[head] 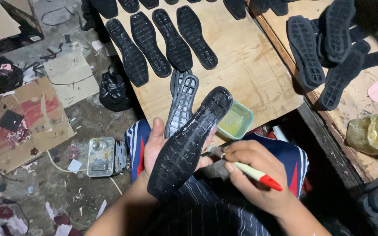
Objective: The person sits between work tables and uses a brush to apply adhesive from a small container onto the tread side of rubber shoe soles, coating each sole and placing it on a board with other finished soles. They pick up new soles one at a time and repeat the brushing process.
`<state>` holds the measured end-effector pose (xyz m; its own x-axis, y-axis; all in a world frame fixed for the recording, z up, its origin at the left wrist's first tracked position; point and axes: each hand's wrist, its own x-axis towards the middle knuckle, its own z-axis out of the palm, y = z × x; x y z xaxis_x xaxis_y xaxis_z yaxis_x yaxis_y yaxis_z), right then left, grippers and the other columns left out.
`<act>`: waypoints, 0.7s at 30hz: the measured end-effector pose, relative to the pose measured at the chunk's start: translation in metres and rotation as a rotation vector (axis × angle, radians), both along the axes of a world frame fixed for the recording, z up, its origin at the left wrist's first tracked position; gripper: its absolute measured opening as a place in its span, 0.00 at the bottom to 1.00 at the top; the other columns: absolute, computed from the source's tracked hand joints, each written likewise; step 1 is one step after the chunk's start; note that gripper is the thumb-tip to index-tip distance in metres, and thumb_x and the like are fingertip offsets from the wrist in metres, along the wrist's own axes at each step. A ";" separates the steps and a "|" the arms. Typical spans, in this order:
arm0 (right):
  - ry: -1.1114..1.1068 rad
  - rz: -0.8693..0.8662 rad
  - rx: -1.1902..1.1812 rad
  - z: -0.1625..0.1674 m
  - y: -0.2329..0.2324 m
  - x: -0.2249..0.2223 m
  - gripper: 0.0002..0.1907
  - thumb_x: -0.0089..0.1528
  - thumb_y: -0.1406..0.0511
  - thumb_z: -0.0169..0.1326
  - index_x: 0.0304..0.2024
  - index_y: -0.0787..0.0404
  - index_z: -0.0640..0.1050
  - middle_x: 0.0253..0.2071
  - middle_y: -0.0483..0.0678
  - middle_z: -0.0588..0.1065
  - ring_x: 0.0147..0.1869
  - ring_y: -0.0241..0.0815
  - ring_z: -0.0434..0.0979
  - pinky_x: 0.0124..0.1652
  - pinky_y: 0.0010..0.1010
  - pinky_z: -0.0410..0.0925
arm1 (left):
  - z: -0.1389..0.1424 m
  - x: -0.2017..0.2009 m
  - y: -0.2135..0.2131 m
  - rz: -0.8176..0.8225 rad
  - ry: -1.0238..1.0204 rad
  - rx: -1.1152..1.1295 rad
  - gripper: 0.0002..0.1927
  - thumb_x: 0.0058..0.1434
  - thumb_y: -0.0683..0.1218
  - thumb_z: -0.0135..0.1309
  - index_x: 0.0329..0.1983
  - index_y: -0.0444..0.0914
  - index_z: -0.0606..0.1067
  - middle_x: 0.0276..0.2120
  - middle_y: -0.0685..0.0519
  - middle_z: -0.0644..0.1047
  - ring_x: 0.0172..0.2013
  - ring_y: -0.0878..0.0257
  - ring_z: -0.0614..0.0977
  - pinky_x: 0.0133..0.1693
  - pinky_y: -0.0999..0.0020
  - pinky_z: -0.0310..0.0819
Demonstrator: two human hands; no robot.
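Sole (188,144) rests tread-up in my left hand (154,146), fingers wrapped under its edges, held over my lap just short of the board (259,83). My right hand (252,175) is clenched around a brush (252,172) with a white handle and red tip; its bristles touch the sole's right edge. The sole's surface looks glossy, so I judge the coating well along on this piece. A second sole (181,102) lies at the board's near edge, touching the held one's upper end. Beside it sits a tub (237,121) of yellowish liquid, near the brush. A row of soles (162,41) lies spread farther up the board, and a heap (329,48) lies on the bench to the right; whether these are coated I cannot tell. Bare board between row and tub gives open room; the board's edge sits close to my knuckles.
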<state>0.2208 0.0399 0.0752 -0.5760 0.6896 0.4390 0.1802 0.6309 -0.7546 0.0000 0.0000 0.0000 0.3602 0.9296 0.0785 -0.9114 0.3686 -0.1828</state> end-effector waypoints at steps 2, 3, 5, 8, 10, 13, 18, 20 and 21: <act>-0.016 -0.104 0.086 0.003 0.004 -0.001 0.09 0.60 0.74 0.61 0.43 0.66 0.78 0.47 0.54 0.78 0.49 0.46 0.82 0.50 0.30 0.74 | -0.007 -0.002 0.005 -0.007 -0.006 0.102 0.49 0.72 0.75 0.39 0.78 0.32 0.54 0.70 0.39 0.63 0.71 0.49 0.61 0.72 0.34 0.48; -0.023 -0.157 0.132 0.004 0.006 -0.002 0.09 0.60 0.75 0.61 0.43 0.68 0.78 0.47 0.56 0.78 0.49 0.46 0.81 0.49 0.31 0.73 | -0.009 -0.002 0.006 -0.012 -0.009 0.157 0.48 0.76 0.75 0.39 0.77 0.31 0.55 0.68 0.39 0.65 0.69 0.49 0.62 0.74 0.38 0.49; -0.007 -0.115 0.132 0.003 0.010 -0.007 0.10 0.60 0.75 0.60 0.44 0.69 0.77 0.48 0.57 0.78 0.51 0.48 0.81 0.51 0.33 0.73 | -0.009 0.000 0.012 -0.024 0.123 0.192 0.51 0.73 0.77 0.40 0.78 0.30 0.56 0.70 0.38 0.65 0.72 0.47 0.62 0.74 0.43 0.48; -0.014 -0.008 0.041 0.004 0.001 -0.004 0.09 0.60 0.74 0.61 0.42 0.67 0.78 0.45 0.55 0.78 0.48 0.45 0.82 0.48 0.30 0.74 | -0.003 0.004 0.021 0.028 0.085 0.107 0.51 0.69 0.75 0.40 0.77 0.30 0.56 0.71 0.37 0.64 0.73 0.46 0.63 0.72 0.38 0.48; -0.017 0.042 -0.053 0.005 -0.008 0.002 0.08 0.59 0.73 0.61 0.41 0.66 0.79 0.44 0.53 0.79 0.46 0.43 0.83 0.46 0.29 0.74 | 0.002 0.003 0.026 0.053 0.008 0.031 0.52 0.67 0.75 0.40 0.76 0.30 0.55 0.70 0.37 0.63 0.72 0.47 0.64 0.71 0.36 0.50; -0.008 -0.001 -0.079 0.004 -0.011 0.008 0.09 0.58 0.73 0.62 0.41 0.66 0.79 0.45 0.54 0.79 0.48 0.44 0.83 0.48 0.30 0.74 | 0.007 0.001 0.030 0.026 -0.064 0.049 0.54 0.65 0.77 0.41 0.77 0.31 0.55 0.71 0.37 0.62 0.71 0.46 0.65 0.70 0.38 0.56; 0.016 -0.129 0.047 0.001 0.004 0.004 0.12 0.59 0.74 0.61 0.45 0.70 0.78 0.51 0.57 0.78 0.53 0.48 0.81 0.52 0.32 0.73 | 0.009 0.000 0.037 -0.012 -0.159 0.150 0.56 0.65 0.79 0.40 0.79 0.30 0.56 0.73 0.34 0.62 0.71 0.43 0.65 0.65 0.42 0.65; 0.019 -0.108 0.048 -0.005 0.004 -0.002 0.13 0.59 0.74 0.61 0.46 0.70 0.78 0.51 0.57 0.78 0.52 0.48 0.82 0.52 0.33 0.73 | 0.008 0.003 0.041 0.062 -0.068 0.088 0.55 0.69 0.79 0.39 0.79 0.31 0.57 0.72 0.35 0.64 0.71 0.44 0.66 0.68 0.42 0.63; 0.020 -0.098 0.048 -0.008 0.003 -0.004 0.13 0.59 0.75 0.61 0.47 0.70 0.78 0.51 0.58 0.78 0.52 0.48 0.82 0.52 0.33 0.73 | 0.009 0.005 0.043 0.099 -0.022 0.055 0.54 0.70 0.79 0.38 0.80 0.32 0.57 0.71 0.35 0.64 0.71 0.44 0.66 0.70 0.43 0.61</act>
